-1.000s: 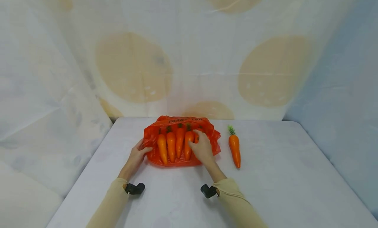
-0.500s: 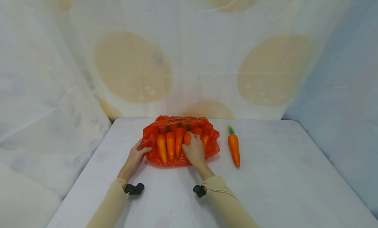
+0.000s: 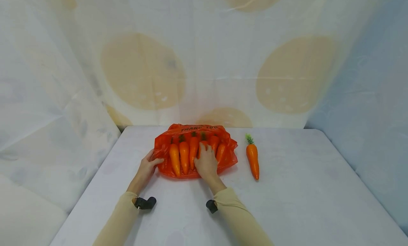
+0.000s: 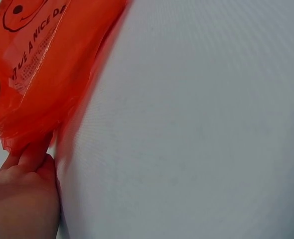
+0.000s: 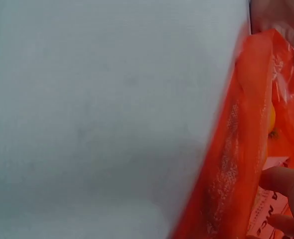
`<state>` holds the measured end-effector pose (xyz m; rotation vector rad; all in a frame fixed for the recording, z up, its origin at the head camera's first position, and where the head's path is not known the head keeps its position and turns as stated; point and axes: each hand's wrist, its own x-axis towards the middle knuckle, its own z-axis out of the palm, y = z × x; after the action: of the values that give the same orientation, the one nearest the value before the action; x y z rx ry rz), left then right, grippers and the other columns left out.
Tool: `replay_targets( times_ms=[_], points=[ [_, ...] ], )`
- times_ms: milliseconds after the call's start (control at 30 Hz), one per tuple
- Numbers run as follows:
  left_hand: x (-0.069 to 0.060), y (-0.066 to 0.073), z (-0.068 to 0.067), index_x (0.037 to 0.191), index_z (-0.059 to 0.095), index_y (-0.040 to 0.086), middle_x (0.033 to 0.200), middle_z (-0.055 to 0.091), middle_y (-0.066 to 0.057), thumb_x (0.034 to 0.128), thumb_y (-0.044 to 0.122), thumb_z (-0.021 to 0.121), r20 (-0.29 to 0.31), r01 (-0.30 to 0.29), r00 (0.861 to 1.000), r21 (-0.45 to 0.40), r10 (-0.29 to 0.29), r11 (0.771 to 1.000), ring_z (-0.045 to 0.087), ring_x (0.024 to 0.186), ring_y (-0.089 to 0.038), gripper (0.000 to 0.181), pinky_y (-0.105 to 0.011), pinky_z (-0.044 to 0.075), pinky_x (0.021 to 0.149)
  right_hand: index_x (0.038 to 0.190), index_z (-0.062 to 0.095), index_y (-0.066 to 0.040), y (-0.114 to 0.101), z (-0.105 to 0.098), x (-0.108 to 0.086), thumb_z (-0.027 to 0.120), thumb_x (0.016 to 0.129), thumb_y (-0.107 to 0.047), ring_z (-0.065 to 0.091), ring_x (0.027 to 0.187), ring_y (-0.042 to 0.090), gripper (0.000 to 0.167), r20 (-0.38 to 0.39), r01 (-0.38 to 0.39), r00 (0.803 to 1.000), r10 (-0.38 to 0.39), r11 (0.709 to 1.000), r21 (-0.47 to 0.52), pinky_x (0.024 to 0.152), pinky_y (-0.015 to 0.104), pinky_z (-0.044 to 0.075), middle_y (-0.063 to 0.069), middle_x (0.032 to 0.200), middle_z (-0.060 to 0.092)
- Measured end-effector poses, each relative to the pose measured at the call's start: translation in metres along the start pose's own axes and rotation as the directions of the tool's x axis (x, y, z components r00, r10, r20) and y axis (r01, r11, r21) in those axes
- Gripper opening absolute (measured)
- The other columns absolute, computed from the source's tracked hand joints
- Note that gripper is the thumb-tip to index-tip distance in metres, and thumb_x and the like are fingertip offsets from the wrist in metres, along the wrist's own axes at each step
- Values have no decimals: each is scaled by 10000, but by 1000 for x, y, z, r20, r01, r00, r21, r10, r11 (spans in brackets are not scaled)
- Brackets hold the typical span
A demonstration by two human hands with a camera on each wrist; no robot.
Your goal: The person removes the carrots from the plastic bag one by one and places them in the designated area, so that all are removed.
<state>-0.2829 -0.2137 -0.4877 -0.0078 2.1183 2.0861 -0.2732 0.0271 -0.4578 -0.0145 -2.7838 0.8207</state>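
Writing: the red plastic bag (image 3: 230, 159) reads "THANK YOU" along its far edge; the left wrist view shows part of "HAVE A NICE DA…", cut off, beside a line-drawn smiling face.
Left hand (image 3: 147, 169): pinching the bag's left edge, thumb above, fingers underneath.
Right hand (image 3: 207, 163): over the bag, fingers parted and bent above the fourth carrot (image 3: 203, 143) from the left; whether it grips is hidden.
Bagged carrots (image 3: 184, 157): six, glossy orange, side by side inside the bag, several with dark green tops.
Loose carrot (image 3: 253, 161): right of the bag on the white tabletop (image 3: 302, 186), leafy end away.
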Motion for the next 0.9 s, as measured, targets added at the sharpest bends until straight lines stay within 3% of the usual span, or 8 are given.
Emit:
replay_targets(
  times_ms=[267, 433, 733, 900],
  points=[
    [1, 0, 0, 1561, 279, 225, 1567, 357, -29, 980, 149, 540, 14, -9, 1000, -12, 9, 1000, 346, 1399, -229, 641, -403, 286, 1182, 1407, 501, -65, -3, 4, -5, 759, 831, -118, 539, 1169, 392, 633, -10, 24, 1000, -25, 997, -67, 775, 508, 582, 218, 1354, 500],
    [0, 0, 0, 1557, 291, 230, 1554, 376, -25, 978, 158, 548, 5, -5, 1000, -21, 5, 1000, 365, 1373, -211, 637, -382, 300, 1175, 1282, 539, -16, -4, 9, -7, 758, 801, -90, 544, 1067, 364, 534, -27, 22, 999, -25, 994, -110, 728, 462, 590, 208, 1247, 516],
    [0, -1, -1, 1559, 278, 210, 1565, 353, -42, 990, 160, 531, 14, -11, 1000, -30, 12, 999, 336, 1399, -235, 625, -421, 250, 1198, 1113, 573, 14, -6, 12, -1, 769, 785, -108, 599, 968, 357, 401, -7, 6, 1000, -7, 986, -165, 783, 448, 575, 202, 1103, 553],
    [0, -1, -2, 1556, 283, 207, 1568, 344, -38, 992, 171, 538, 14, 2, 1000, -33, -2, 999, 320, 1408, -232, 620, -416, 246, 1200, 1019, 568, 26, -7, 7, 0, 738, 775, -68, 614, 903, 379, 312, 3, -1, 1000, 1, 992, -129, 791, 450, 572, 196, 1001, 563]
  ],
)
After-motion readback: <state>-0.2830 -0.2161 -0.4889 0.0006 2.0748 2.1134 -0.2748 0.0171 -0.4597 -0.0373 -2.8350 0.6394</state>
